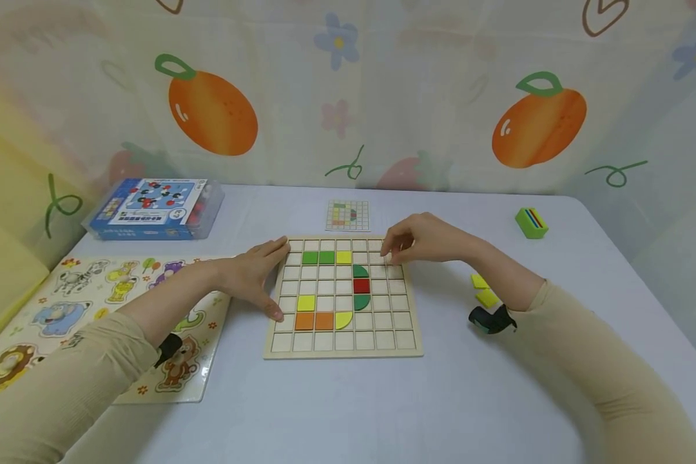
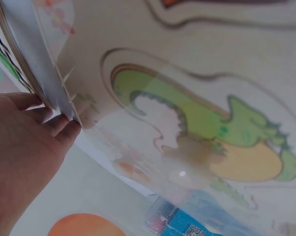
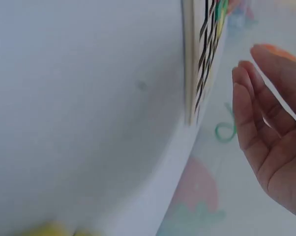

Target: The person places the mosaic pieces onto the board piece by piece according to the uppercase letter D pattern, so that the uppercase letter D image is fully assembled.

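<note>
A wooden grid board (image 1: pixel 316 335) lies in the middle of the table in the head view. Several flat coloured pieces sit in its cells, among them a red square (image 1: pixel 361 286), a yellow quarter-round piece (image 1: pixel 343 320) and two orange squares (image 1: pixel 314 321). My left hand (image 1: pixel 254 274) rests along the board's left edge, fingers and thumb spread. Above the board's upper right corner hovers my right hand (image 1: pixel 423 237), its fingers loosely bent. In the right wrist view nothing shows between the thumb and fingers of the right hand (image 3: pixel 271 123). Behind the board lies a small pattern card (image 1: pixel 348 215).
Yellow pieces (image 1: pixel 487 298) lie beside the right wrist. A green block with coloured stripes (image 1: pixel 531 223) stands at the back right. At the left are an animal picture board (image 1: pixel 197 386), under the left forearm, and a blue-lidded plastic box (image 1: pixel 153 209).
</note>
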The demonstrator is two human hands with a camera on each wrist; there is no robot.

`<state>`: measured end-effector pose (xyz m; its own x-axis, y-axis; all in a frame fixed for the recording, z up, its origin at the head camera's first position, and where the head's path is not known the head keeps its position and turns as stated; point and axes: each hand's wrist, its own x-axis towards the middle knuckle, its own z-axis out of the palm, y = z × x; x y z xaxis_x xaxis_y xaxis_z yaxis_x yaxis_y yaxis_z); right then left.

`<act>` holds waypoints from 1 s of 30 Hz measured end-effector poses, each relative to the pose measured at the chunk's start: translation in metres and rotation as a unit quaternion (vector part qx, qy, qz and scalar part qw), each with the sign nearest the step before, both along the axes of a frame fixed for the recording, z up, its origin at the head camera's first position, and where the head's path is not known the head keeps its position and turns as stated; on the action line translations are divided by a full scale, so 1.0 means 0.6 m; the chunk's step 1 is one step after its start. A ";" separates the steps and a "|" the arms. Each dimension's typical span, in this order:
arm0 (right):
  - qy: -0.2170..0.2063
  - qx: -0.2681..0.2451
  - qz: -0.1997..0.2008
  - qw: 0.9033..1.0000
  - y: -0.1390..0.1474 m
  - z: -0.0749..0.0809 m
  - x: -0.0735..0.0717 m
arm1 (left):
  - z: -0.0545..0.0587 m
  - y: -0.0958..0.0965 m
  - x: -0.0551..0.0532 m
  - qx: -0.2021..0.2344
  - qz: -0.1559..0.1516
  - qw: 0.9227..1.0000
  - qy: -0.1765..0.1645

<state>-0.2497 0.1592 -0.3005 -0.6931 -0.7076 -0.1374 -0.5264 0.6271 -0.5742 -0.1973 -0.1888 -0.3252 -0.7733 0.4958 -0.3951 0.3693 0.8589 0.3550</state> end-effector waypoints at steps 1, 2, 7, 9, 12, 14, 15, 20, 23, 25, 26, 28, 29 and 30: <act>0.000 0.002 -0.006 1.000 0.015 -0.001 -0.002 | 0.000 0.000 0.000 -0.001 -0.001 1.000 0.001; 0.002 0.004 -0.011 1.000 0.031 -0.002 -0.004 | 0.000 0.001 -0.001 -0.002 -0.001 1.000 0.003; -0.013 0.019 -0.030 0.999 0.109 -0.010 -0.009 | 0.002 0.004 0.000 -0.002 -0.001 1.000 0.004; -0.027 0.026 -0.036 0.999 0.136 -0.014 -0.009 | 0.002 0.005 0.001 -0.001 0.000 1.000 0.004; -0.046 0.034 -0.044 0.997 0.170 -0.020 -0.009 | 0.003 0.006 0.003 -0.001 0.001 1.000 0.002; -0.058 0.035 -0.048 0.997 0.189 -0.023 -0.008 | 0.004 0.007 0.004 -0.002 0.000 1.000 0.002; -0.064 0.035 -0.048 0.996 0.197 -0.024 -0.008 | 0.004 0.007 0.004 -0.001 0.000 1.000 0.002; -0.105 0.034 -0.036 0.993 0.218 -0.031 -0.012 | 0.003 0.004 0.004 -0.001 0.001 1.000 -0.001; -0.126 0.037 -0.026 0.991 0.223 -0.036 -0.016 | 0.002 0.004 0.004 -0.001 0.000 1.000 0.000; -0.141 0.039 -0.018 0.989 0.225 -0.038 -0.017 | 0.002 0.004 0.004 0.000 -0.001 1.000 0.000; -0.147 0.040 -0.014 0.988 0.225 -0.039 -0.018 | 0.002 0.004 0.004 0.001 -0.001 1.000 0.001; -0.156 0.041 -0.007 0.987 0.226 -0.040 -0.018 | 0.002 0.004 0.004 0.004 -0.003 1.000 0.003; -0.161 0.041 -0.004 0.986 0.227 -0.040 -0.018 | 0.002 0.004 0.004 0.004 -0.004 1.000 0.003; -0.166 0.038 0.000 0.985 0.227 -0.040 -0.018 | 0.003 0.004 0.004 0.004 -0.003 1.000 0.003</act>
